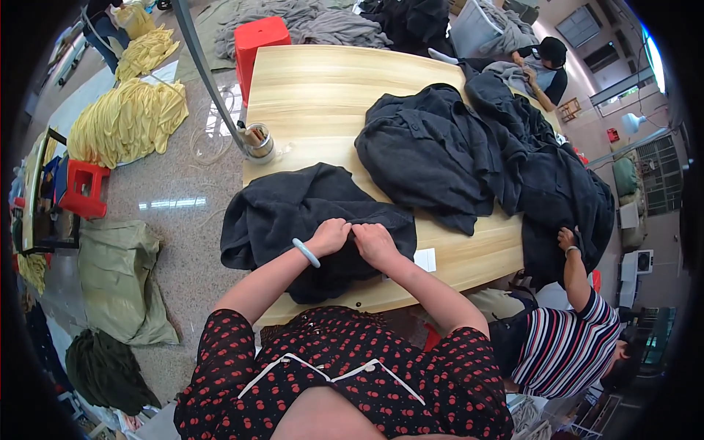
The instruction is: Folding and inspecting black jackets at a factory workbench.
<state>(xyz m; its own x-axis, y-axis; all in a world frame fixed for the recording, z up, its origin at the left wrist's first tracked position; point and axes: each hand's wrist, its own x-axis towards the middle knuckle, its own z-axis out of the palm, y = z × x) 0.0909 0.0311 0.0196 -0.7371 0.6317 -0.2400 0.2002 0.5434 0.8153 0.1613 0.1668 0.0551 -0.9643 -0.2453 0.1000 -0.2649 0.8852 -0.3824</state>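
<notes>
Both hands are down on the dark garment [293, 213], side by side and almost touching. The left hand [328, 236] is clenched, its fingers curled into the cloth and pinching up a fold, a pale green bangle [306, 253] sitting on that wrist. The right hand [374, 243] is bunched up tight too, gripping the same fold just beside the left, knuckles up. What exactly sits between the fingertips is hidden under the cloth.

The garment spreads out from the grip over the near corner of the wooden table [323, 95], one side drooping over the table's left edge. Just right of the hands, a small white paper tag [424, 259] lies on the wood, near the hem. Farther out, past the hands and to the right, a big heap of dark clothes [455, 154] covers the table's far side. Off beyond the left hand, a metal cup [258, 141] stands at the table's edge beside a grey pole [205, 73].

To the right of the grip, well apart, a person in a striped shirt [565, 345] has a hand on the end of that heap. On the floor to the left lie yellow cloth bundles [128, 121] and a green sack [121, 279], with a red stool [82, 189] between them.
</notes>
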